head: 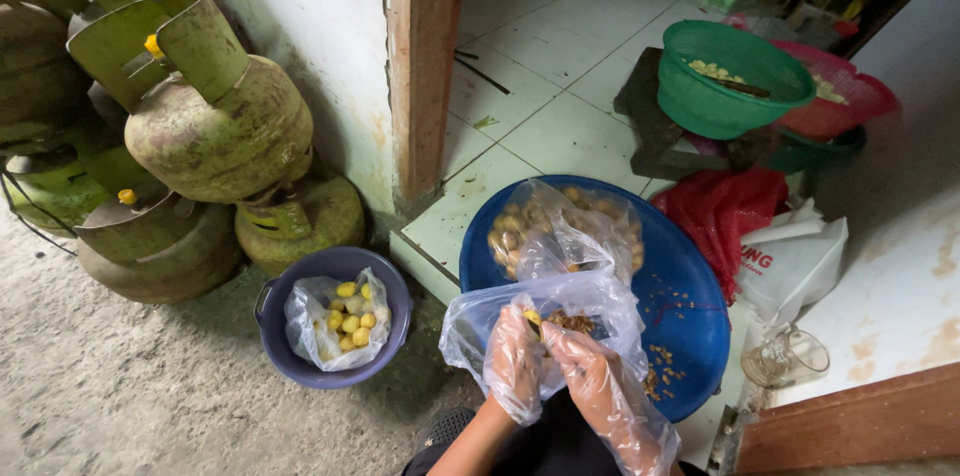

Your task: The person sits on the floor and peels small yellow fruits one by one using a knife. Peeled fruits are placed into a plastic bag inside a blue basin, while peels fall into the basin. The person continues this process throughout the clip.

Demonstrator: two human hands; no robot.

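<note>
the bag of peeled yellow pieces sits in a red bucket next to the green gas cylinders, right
Not quite. In the head view, the clear plastic bag of yellow pieces sits in a dark purple-blue round plastic bucket, not a red one. It does stand next to the worn green metal gas cylinders.

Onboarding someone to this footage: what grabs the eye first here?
At bottom centre, the left hand and right hand, both in thin plastic gloves, work small yellow pieces inside a clear plastic bag over a big blue basin. At left, dented green gas cylinders are stacked against the wall, above a purple bucket holding a bag of yellow pieces. A green basket sits on the tiles at upper right.
</note>
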